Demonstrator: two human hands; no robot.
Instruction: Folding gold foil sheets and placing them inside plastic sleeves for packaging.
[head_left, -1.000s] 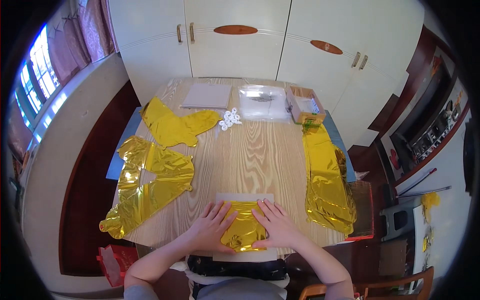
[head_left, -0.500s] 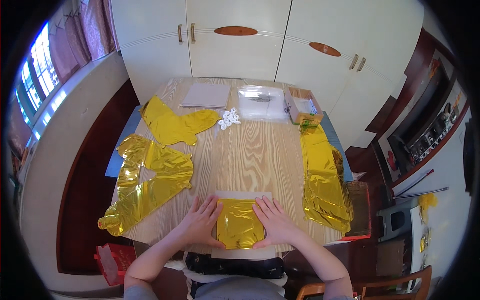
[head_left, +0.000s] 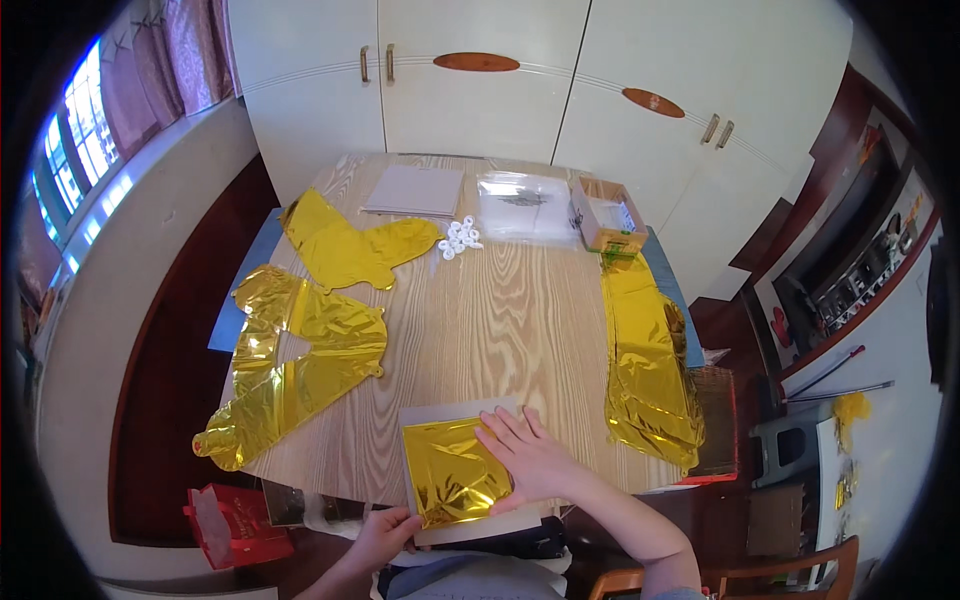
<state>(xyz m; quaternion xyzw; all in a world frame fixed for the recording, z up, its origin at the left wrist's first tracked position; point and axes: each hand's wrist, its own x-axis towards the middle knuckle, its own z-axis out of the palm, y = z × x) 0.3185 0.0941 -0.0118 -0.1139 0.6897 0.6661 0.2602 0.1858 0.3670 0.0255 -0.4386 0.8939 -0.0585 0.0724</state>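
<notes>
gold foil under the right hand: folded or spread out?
Folded: the gold foil forms a compact square on the grey card, pressed flat by the right hand.

A clear plastic package (head_left: 524, 205), flat and rectangular with a dark patch at its middle, lies at the far edge of the tabletop (head_left: 500, 320). Just right of it stands a small open cardboard box (head_left: 606, 216), tan with a pale inside. A red bag (head_left: 232, 520) sits on the floor below the tabletop's near left corner
</notes>
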